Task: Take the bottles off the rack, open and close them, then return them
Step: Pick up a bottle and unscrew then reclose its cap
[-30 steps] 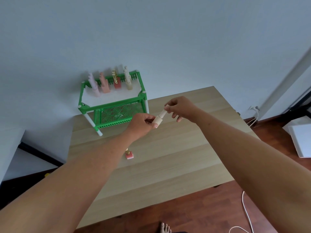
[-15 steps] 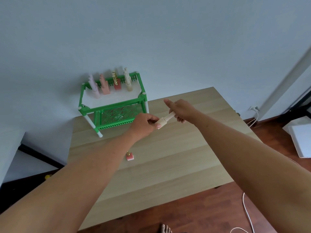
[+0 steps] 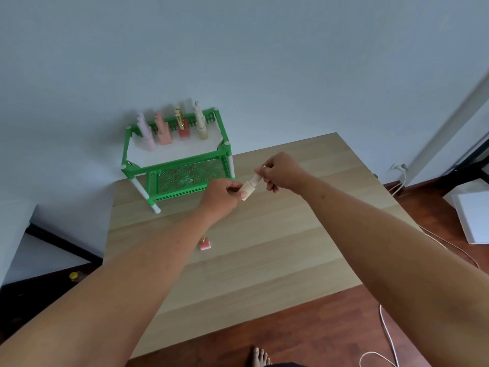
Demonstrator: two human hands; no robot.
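Beige bottle (image 3: 248, 189) hung above the tabletop (image 3: 264, 255), left hand (image 3: 222, 196) gripping its body, right hand (image 3: 281, 170) pinching its cap; green rack (image 3: 180, 165) behind held four bottles, small pink bottle (image 3: 204, 244) stood nearby

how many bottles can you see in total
6. Four stand on the green rack's top shelf: lilac bottle, pink bottle, red bottle, beige bottle. A small red bottle sits on the table. A cream bottle is held between both hands.
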